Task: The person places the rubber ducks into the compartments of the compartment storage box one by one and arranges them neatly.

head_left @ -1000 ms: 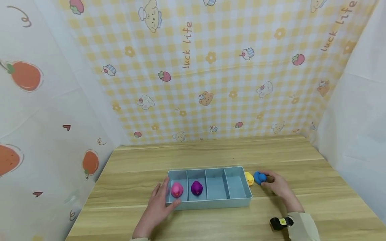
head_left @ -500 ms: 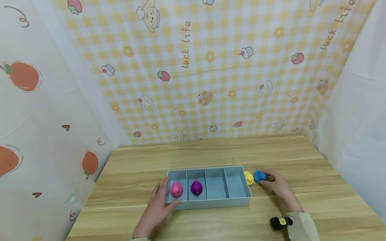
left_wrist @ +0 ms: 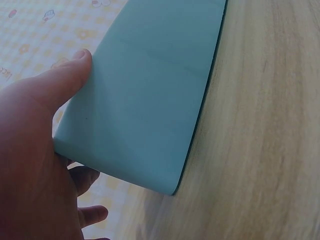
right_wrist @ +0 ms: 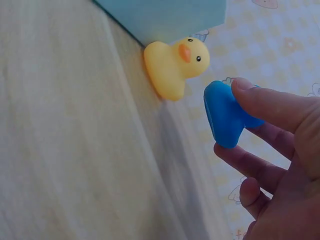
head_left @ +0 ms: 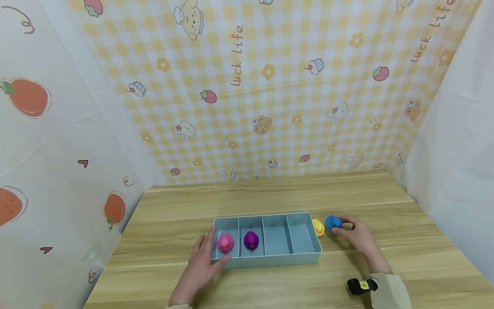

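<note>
A long grey-blue box (head_left: 275, 260) with several compartments sits on the table. My left hand (head_left: 201, 260) grips its left end, thumb over the front rim and fingers along the end wall; in the left wrist view the thumb (left_wrist: 75, 72) lies at the edge. A pink rubber duck (head_left: 225, 243) is in the leftmost compartment, a purple rubber duck (head_left: 251, 240) in the one beside it. Right of the box, my right hand (head_left: 359, 236) pinches a blue rubber duck (right_wrist: 225, 114) between thumb and fingers, raised off the wood. Against the box's right end stands a yellow rubber duck (right_wrist: 170, 70).
The two right-hand compartments (head_left: 302, 238) hold nothing. A black strap device (head_left: 360, 286) is on the right wrist. Behind the wooden table (head_left: 270, 287) hangs a checked yellow cloth (head_left: 270, 103), with white cloths at both sides.
My right hand, drawn back slightly, has raised the blue duck a little from the table. The left hand and the box have stayed in place.
</note>
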A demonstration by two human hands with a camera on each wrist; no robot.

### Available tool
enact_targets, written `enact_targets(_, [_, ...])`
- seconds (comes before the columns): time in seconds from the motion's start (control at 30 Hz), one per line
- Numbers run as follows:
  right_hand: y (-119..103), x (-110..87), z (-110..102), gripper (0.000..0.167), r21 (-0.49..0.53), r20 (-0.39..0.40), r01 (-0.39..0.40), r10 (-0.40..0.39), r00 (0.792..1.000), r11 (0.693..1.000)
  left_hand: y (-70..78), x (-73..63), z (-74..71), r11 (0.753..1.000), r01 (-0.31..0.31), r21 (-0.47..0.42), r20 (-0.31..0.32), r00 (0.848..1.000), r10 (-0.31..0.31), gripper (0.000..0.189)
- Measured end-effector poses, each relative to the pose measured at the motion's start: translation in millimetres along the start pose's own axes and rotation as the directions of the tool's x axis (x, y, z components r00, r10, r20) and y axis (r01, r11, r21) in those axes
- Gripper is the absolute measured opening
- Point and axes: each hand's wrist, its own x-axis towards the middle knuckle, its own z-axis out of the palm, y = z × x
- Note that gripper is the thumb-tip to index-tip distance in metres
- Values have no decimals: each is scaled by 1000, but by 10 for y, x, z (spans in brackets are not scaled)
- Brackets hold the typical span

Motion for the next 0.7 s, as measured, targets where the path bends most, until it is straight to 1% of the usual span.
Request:
enact_targets(0.13, [-41, -6, -19, 51, 7, -12, 20, -20, 1000, 1000, 8, 2, -4, 1000, 5, -2, 3, 1000, -5, 92])
enact_targets(0.4, [-82, 5, -14, 47, 12, -34, 87, -87, 996, 996, 7, 8, -4, 1000, 13, 1, 13, 1000, -13, 93])
enact_targets(0.53, [-126, 8, -10, 46, 18, -34, 101, -100, 994, 995, 8, 5, -5, 1000, 20, -6, 16, 1000, -20, 93])
enact_targets(0.7, [-186, -6, -19, 47, 46, -36, 101, -99, 994, 994, 9, 7, -14, 1000, 12, -7, 13, 1000, -12, 93])
